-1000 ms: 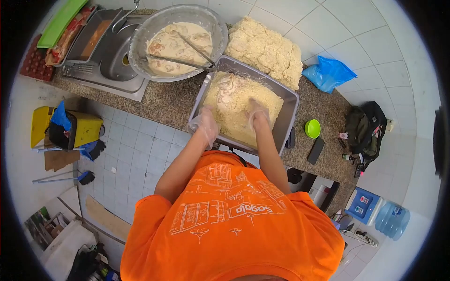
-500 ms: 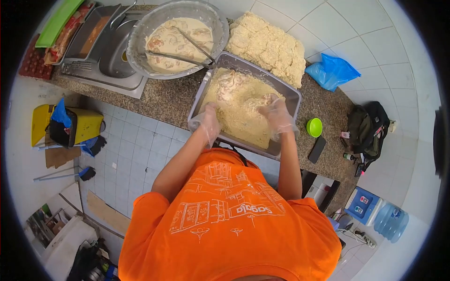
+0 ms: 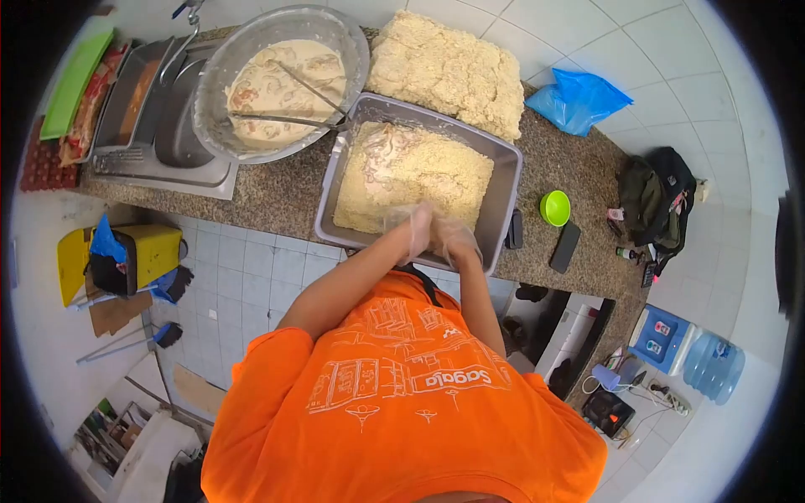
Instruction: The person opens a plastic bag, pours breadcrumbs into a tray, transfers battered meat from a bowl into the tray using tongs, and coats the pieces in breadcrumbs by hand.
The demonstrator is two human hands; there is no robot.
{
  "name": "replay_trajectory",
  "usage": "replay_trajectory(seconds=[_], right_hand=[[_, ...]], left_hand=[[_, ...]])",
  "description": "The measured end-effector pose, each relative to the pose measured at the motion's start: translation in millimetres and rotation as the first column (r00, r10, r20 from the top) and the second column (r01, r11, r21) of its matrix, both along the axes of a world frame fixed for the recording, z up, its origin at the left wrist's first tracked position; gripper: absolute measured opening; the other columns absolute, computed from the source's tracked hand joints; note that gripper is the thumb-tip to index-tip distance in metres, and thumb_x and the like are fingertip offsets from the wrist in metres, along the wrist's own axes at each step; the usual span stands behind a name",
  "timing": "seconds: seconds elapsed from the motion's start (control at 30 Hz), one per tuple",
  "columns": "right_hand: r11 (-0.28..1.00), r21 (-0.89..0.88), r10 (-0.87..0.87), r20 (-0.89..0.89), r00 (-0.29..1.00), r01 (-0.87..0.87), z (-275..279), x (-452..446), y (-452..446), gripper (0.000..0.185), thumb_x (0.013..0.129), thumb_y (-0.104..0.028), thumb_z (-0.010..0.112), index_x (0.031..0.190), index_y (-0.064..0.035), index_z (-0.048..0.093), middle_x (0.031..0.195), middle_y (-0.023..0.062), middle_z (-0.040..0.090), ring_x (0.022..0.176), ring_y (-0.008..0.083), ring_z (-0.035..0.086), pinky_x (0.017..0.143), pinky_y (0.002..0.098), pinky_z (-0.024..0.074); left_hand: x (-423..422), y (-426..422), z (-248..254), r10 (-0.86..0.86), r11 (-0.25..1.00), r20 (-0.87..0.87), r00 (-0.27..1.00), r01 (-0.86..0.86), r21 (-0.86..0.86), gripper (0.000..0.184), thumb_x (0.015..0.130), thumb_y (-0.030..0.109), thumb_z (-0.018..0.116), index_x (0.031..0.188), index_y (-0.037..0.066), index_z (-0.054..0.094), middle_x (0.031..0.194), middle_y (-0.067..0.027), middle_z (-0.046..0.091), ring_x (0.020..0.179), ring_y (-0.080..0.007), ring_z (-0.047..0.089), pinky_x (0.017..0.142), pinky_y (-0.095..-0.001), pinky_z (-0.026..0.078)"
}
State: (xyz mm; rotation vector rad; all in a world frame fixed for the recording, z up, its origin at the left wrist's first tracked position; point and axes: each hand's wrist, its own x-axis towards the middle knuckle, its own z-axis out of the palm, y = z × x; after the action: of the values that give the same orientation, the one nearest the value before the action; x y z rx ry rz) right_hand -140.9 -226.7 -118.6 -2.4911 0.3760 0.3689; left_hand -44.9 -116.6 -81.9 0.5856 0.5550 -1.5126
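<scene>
In clear plastic gloves, my left hand (image 3: 412,228) and my right hand (image 3: 454,238) are close together at the near side of a grey tub (image 3: 334,189). They touch the pale breadcrumbs (image 3: 369,197) in it; their fingers are mostly hidden, so I cannot tell whether they grip anything. A batter-wet piece that looks like raw meat (image 3: 384,155) lies on the crumbs at the far left of the tub. To the left is a large metal bowl (image 3: 214,117) of thick batter with meat-like pieces. Metal tongs (image 3: 289,121) rest in that batter, their joined end over the tub's corner.
Behind the tub is a big block of breaded food (image 3: 449,71). A blue plastic bag (image 3: 577,101), a green cup (image 3: 554,208), a black phone (image 3: 564,247) and a dark backpack (image 3: 658,197) lie to the right. On the left is a sink (image 3: 180,126).
My hands have come together from opposite sides of the tub to its near side. The crumbs look more levelled. The camera view has shifted slightly.
</scene>
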Motion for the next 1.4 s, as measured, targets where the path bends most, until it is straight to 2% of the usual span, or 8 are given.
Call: replay_trajectory(seconds=[0.2, 0.3, 0.6, 0.77, 1.1, 1.2, 1.3, 1.4], right_hand=[[0.805, 0.171, -0.525, -0.244, 0.816, 0.569, 154.8, 51.3, -5.5, 0.041, 0.094, -0.036, 0.045, 0.106, -0.0003, 0.063, 0.105, 0.026, 0.064, 0.093, 0.0417, 0.061, 0.083, 0.0456, 0.0477], [0.922, -0.014, -0.384, 0.109, 0.917, 0.388, 161.2, 65.7, -4.3, 0.039, 0.093, -0.033, 0.045, 0.102, -0.0017, 0.065, 0.106, 0.0263, 0.063, 0.096, 0.0392, 0.061, 0.084, 0.0434, 0.0466], [0.935, 0.138, 0.349, -0.177, 0.92, -0.328, 24.2, 129.5, -62.8, 0.03, 0.088, -0.016, 0.049, 0.108, -0.0041, 0.066, 0.118, 0.0171, 0.064, 0.111, 0.0319, 0.059, 0.095, 0.0373, 0.0441], [0.996, -0.032, 0.089, 0.054, 0.995, -0.088, 46.7, 111.1, -69.5, 0.04, 0.08, -0.025, 0.061, 0.112, -0.0006, 0.064, 0.121, 0.0218, 0.062, 0.115, 0.0324, 0.057, 0.099, 0.0372, 0.0432], [0.979, 0.135, 0.192, -0.35, 0.917, -0.153, 114.8, 111.3, -24.2, 0.063, 0.073, -0.028, 0.072, 0.126, 0.0018, 0.055, 0.127, 0.0264, 0.056, 0.117, 0.0344, 0.056, 0.096, 0.0386, 0.0453], [0.995, 0.066, 0.087, -0.108, 0.99, -0.08, 35.4, 96.0, -64.0, 0.053, 0.079, -0.035, 0.069, 0.118, -0.0004, 0.059, 0.115, 0.025, 0.062, 0.112, 0.0352, 0.058, 0.094, 0.0384, 0.0446], [0.968, -0.221, -0.06, 0.274, 0.96, 0.123, 137.2, 67.4, 5.4, 0.042, 0.079, -0.024, 0.065, 0.115, -0.0033, 0.063, 0.114, 0.0216, 0.062, 0.109, 0.0332, 0.059, 0.092, 0.0414, 0.0467], [0.985, -0.171, -0.033, 0.016, 0.999, 0.035, 158.1, 64.0, 5.5, 0.04, 0.086, -0.034, 0.062, 0.111, -0.0029, 0.064, 0.111, 0.0212, 0.064, 0.109, 0.0341, 0.059, 0.093, 0.039, 0.0459]], left_hand=[[22.1, 22.5, 85.9, 0.232, 0.964, 0.266, 0.936, -0.257, 0.065, 0.053, 0.094, 0.038, 0.026, 0.127, 0.004, 0.05, 0.126, -0.0158, 0.058, 0.117, -0.0304, 0.053, 0.105, -0.0528, 0.034], [32.1, 47.8, 91.3, 0.375, 0.923, 0.233, 0.897, -0.384, -0.007, 0.05, 0.093, 0.037, 0.029, 0.126, 0.006, 0.05, 0.128, -0.0143, 0.056, 0.119, -0.03, 0.05, 0.106, -0.0534, 0.031], [17.6, 98.3, 77.4, 0.355, 0.909, 0.228, 0.907, -0.391, 0.142, 0.062, 0.091, 0.04, 0.039, 0.14, 0.003, 0.036, 0.128, -0.0157, 0.049, 0.112, -0.0318, 0.048, 0.1, -0.0517, 0.034], [16.0, 104.1, 86.1, 0.422, 0.882, 0.222, 0.879, -0.455, 0.125, 0.083, 0.088, 0.044, 0.045, 0.149, 0.0, 0.009, 0.147, -0.0259, 0.021, 0.132, -0.0405, 0.029, 0.11, -0.056, 0.022], [14.5, 94.7, 72.1, 0.344, 0.887, 0.24, 0.908, -0.398, 0.234, 0.068, 0.088, 0.048, 0.042, 0.142, 0.009, 0.03, 0.143, -0.0187, 0.036, 0.135, -0.0346, 0.033, 0.111, -0.0579, 0.015], [19.3, 96.6, 75.3, 0.349, 0.932, 0.291, 0.891, -0.363, -0.006, 0.075, 0.088, 0.045, 0.043, 0.146, 0.001, 0.025, 0.149, -0.0249, 0.025, 0.137, -0.0397, 0.027, 0.113, -0.0577, 0.013], [16.1, 88.6, 78.0, 0.332, 0.903, 0.256, 0.908, -0.384, 0.19, 0.068, 0.088, 0.045, 0.04, 0.141, 0.004, 0.033, 0.142, -0.0216, 0.039, 0.132, -0.0372, 0.035, 0.112, -0.0571, 0.015], [16.0, 79.6, 103.8, 0.252, 0.924, 0.304, 0.919, -0.321, 0.205, 0.067, 0.09, 0.046, 0.038, 0.143, 0.007, 0.033, 0.143, -0.0198, 0.041, 0.133, -0.0351, 0.037, 0.113, -0.0562, 0.015]])
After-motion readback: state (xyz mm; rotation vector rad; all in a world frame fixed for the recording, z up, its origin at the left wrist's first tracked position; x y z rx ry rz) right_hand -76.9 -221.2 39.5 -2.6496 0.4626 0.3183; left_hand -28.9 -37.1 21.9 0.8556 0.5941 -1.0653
